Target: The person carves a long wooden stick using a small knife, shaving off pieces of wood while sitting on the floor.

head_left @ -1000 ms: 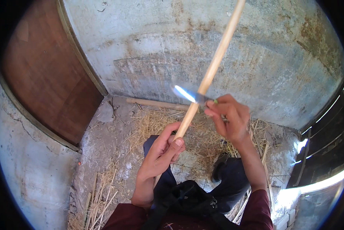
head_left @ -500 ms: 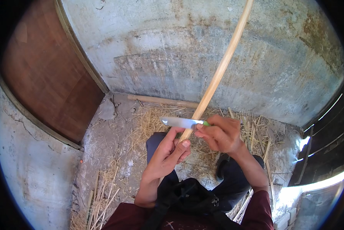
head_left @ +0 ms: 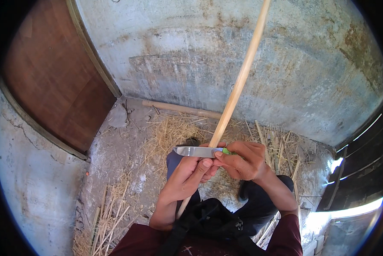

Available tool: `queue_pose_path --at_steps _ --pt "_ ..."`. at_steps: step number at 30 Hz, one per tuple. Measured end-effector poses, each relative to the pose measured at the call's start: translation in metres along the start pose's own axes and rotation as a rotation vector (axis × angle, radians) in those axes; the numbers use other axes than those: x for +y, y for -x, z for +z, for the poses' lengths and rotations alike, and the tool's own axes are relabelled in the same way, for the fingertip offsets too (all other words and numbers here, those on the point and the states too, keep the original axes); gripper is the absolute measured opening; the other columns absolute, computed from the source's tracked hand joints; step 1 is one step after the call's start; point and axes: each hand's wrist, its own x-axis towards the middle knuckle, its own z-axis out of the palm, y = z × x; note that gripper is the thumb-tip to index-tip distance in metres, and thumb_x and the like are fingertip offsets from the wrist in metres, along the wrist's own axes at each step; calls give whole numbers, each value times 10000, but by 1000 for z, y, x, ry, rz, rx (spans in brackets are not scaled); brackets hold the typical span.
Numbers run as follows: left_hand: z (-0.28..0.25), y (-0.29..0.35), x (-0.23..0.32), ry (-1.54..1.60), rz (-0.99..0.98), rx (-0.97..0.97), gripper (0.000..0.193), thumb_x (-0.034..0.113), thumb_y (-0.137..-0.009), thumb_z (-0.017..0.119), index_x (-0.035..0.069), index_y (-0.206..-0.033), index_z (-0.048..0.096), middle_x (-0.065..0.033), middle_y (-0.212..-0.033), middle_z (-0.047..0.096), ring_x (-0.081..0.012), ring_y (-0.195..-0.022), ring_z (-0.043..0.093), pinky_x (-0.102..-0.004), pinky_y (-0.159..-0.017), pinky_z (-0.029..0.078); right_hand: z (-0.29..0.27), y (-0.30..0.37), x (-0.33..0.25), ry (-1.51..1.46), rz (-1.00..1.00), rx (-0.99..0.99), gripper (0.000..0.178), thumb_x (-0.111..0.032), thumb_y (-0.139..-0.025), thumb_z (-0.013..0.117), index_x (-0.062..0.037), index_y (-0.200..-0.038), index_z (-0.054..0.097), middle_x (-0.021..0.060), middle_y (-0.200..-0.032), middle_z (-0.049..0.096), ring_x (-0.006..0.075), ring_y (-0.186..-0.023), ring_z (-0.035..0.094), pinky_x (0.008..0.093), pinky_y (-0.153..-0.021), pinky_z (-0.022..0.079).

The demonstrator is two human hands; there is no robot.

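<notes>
A long, pale wooden pole (head_left: 235, 91) slants from my lap up toward the wall. Its lower part is wrapped by the fingers of my left hand (head_left: 191, 174), with the thumb lying along the wood. My right hand (head_left: 242, 160) is closed round the green handle of a knife (head_left: 195, 151). The broad, shiny blade points left and lies across the pole, just above my left thumb. Both hands almost meet there. The pole's lower end (head_left: 183, 208) shows below my left wrist, close to a black bag (head_left: 208, 217) on my lap.
Pale shavings (head_left: 170, 132) cover the floor ahead of me. Thin strips (head_left: 110, 222) lie at my lower left, more sticks (head_left: 281, 145) at the right. Another pole (head_left: 180, 109) rests along the foot of the stained wall (head_left: 178, 68). A brown door (head_left: 59, 77) stands at the left.
The knife has slid down the pole toward my left thumb, my right hand moving with it. The pole's upper end has shifted a little left.
</notes>
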Motion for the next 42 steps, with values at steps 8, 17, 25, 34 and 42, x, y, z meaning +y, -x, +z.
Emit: queue_pose_path --at_steps 8,17,25,34,42 --pt "-3 3 2 39 -11 -16 591 337 -1161 495 -25 -1614 379 30 -872 531 -24 -670 386 -198 -578 310 1 -2 -5 -17 11 -44 283 -163 -788 863 -172 -1061 785 -19 -823 645 134 -635 684 268 -515 510" --pt "-2 7 -7 -70 33 26 516 253 -1161 507 -9 -1596 418 -12 -1001 616 -34 -743 468 -189 -599 354 -5 -3 -5 9 14 -27 243 -202 -815 865 -172 -1040 780 -22 -817 641 127 -627 673 276 -509 512" --pt "-7 3 -3 -89 108 9 329 147 -1160 503 -25 -1437 542 -51 -1013 650 -85 -767 510 -252 -670 454 -13 -4 1 41 47 -7 232 -228 -833 883 -149 -1020 771 -12 -797 636 137 -616 668 289 -490 501" --pt "-1 6 -10 -222 189 110 314 203 -1161 517 -44 -1328 618 -82 -1140 694 -84 -774 517 -261 -671 449 -4 -2 -12 46 44 -33 203 -191 -837 872 -144 -1007 771 -12 -806 649 131 -602 664 281 -469 467" --pt "2 8 -2 -148 30 148 347 208 -1164 507 -79 -1219 695 -114 -1334 701 -76 -751 539 -266 -646 464 -6 -5 -17 38 21 -39 289 -200 -803 911 -95 -1000 729 38 -799 654 189 -629 688 310 -494 521"
